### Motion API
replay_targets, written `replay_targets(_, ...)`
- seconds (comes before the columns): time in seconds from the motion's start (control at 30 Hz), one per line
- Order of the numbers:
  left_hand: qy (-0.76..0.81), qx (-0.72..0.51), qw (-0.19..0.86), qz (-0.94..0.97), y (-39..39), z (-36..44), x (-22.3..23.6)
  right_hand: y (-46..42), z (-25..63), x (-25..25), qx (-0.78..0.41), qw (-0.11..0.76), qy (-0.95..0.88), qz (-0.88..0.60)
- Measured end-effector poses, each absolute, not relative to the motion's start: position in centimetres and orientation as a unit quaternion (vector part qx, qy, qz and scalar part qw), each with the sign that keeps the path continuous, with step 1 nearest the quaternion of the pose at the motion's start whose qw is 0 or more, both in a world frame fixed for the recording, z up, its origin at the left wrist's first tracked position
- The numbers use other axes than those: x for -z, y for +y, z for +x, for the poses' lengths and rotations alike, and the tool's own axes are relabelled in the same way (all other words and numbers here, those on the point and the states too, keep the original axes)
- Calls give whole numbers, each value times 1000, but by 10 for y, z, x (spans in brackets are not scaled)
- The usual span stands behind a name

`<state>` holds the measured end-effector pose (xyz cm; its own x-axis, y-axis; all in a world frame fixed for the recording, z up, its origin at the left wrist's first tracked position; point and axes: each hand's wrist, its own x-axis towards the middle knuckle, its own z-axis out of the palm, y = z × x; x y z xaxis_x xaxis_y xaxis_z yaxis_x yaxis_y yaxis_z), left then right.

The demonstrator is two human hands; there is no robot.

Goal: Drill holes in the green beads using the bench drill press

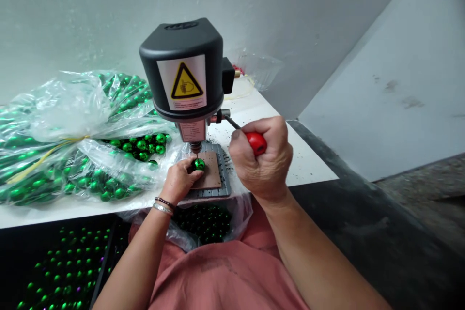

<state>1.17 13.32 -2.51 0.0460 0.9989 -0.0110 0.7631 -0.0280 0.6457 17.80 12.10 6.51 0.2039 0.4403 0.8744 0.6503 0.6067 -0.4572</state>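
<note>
Snugly held, shiny green bauble [199, 164], beneath drill press [183, 68]

The green bead [199, 164] is mirror-glossy, and the lever knob [256, 143] is shiny red plastic. The drill head housing [181, 65] is matt black plastic, the bag [69, 111] thin, clear, crinkled plastic.

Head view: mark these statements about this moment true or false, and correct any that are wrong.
1. The left hand holds a shiny green ball under the bit of the bench drill. True.
2. The right hand grips a blue knob. False: the knob on the drill's lever is red.
3. More green balls lie in a clear plastic bag left of the drill. True.
4. Both hands wear gloves. False: both are bare, with a beaded bracelet on the left wrist.
</note>
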Motion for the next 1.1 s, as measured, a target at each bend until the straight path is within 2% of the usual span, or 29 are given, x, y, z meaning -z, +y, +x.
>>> replay_targets(0.37,650,-249,247,674,133,10,32,118,171,-40,89,675,-598,-423)
replay_targets(0.8,641,-256,238,684,133,8,36,121,164,-3,-26,716,-584,-381)
replay_targets(0.9,638,-257,230,689,133,9,34,124,164,-28,-10,727,-565,-390)
replay_targets(0.97,634,-262,230,691,132,10,32,130,164,-58,43,727,-546,-414)
replay_targets(1.1,634,-275,243,680,125,7,25,145,166,-113,-24,685,-556,-470)
